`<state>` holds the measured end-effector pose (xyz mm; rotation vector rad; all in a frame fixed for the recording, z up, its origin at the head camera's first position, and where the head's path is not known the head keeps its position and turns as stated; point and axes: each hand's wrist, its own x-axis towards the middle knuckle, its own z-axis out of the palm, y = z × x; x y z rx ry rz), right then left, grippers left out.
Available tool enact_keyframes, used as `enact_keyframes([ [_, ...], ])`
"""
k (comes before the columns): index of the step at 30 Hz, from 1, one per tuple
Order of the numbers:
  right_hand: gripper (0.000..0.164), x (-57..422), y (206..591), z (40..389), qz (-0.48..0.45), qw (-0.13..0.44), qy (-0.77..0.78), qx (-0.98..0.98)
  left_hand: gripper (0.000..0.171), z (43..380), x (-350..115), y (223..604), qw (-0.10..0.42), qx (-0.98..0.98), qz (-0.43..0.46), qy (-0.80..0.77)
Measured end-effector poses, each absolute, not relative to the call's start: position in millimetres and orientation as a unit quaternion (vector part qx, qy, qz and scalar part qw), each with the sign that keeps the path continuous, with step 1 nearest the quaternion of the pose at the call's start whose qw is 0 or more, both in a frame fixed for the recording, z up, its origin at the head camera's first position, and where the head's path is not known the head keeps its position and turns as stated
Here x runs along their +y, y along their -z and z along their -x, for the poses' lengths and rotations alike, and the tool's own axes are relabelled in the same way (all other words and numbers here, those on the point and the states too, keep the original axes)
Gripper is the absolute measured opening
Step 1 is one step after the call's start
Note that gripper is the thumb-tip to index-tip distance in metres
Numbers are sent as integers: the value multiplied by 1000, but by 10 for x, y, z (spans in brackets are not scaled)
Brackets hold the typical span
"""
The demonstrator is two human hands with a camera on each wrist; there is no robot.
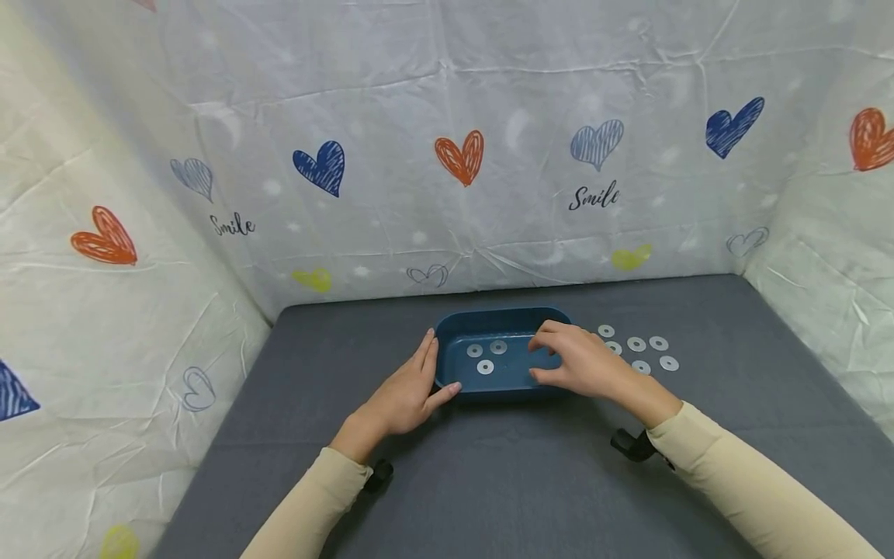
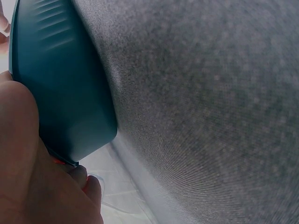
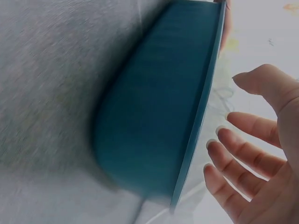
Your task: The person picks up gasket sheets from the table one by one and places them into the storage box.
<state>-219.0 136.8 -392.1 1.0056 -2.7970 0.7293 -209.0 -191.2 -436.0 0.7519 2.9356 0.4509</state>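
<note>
A blue rectangular tray [image 1: 513, 380] sits on the grey table, with three flat metal washers [image 1: 485, 367] on the left part of its floor. My left hand [image 1: 401, 396] holds the tray's left end, thumb on the front rim and fingers along the side; its thumb [image 2: 16, 112] also shows against the rim in the left wrist view. Over the tray's right end is my right hand [image 1: 583, 363], thumb and fingers apart with nothing between them. In the right wrist view its spread fingers [image 3: 250, 156] show beside the tray's rim.
Several more washers [image 1: 658, 343] lie on the table right of the tray, some partly behind my right hand. The table [image 1: 503, 481] ends at a white curtain [image 1: 391, 78] printed with hearts, which also rises along both sides. A black wrist device [image 1: 632, 445] shows below my right forearm.
</note>
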Motion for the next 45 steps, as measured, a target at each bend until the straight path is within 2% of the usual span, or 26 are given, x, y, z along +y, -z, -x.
enact_keyframes([
  [18,22,1987,4068,2031,-305,87,-246,-916,96,2089,-1884,4345,37,958,-245,-145],
  [28,25,2308,4194,1975,-247,80,-243,-935,96,2079,-1909,4367,37,958,-245,-143],
  [45,32,2627,4398,2088,-199,76,-232,-949,95,2075,-1900,4356,41,958,-241,-150],
])
